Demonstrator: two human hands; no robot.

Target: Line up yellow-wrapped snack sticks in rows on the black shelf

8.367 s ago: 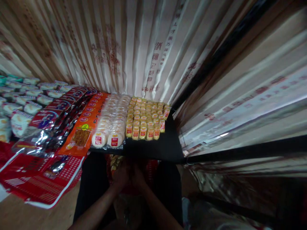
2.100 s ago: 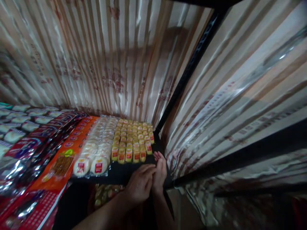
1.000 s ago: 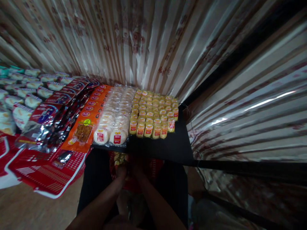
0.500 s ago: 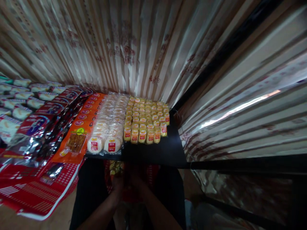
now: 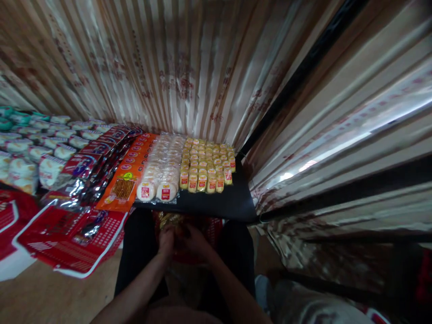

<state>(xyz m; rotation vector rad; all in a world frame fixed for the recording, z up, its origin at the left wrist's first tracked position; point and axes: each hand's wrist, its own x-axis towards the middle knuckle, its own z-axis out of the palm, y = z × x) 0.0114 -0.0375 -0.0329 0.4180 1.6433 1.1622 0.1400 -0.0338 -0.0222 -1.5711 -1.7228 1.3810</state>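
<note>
Between my knees, just below the table edge, sits a red basket (image 5: 215,229) in deep shadow. Yellow-wrapped snack packets (image 5: 170,219) show at its left part. My left hand (image 5: 166,239) is closed against these packets, and its thumb points forward. Close beside it, my right hand (image 5: 196,241) reaches into the same dark spot, its fingertips lost in shadow. On the black table (image 5: 219,202) ahead stand rows of small yellow-wrapped snacks (image 5: 205,168). To their left lie two rows of round white crackers (image 5: 165,191) in clear wrap.
Left of the crackers lie an orange snack bag (image 5: 124,184), dark red packets (image 5: 91,159) and many white packs (image 5: 54,144). Another red basket (image 5: 70,238) with a white rim stands at the lower left. Striped sheeting (image 5: 189,67) and a black pole (image 5: 286,103) enclose the table.
The camera view has shifted, so the table goods sit slightly higher and the left side shows more. Both hands appear higher and closer together at the yellow packets.
</note>
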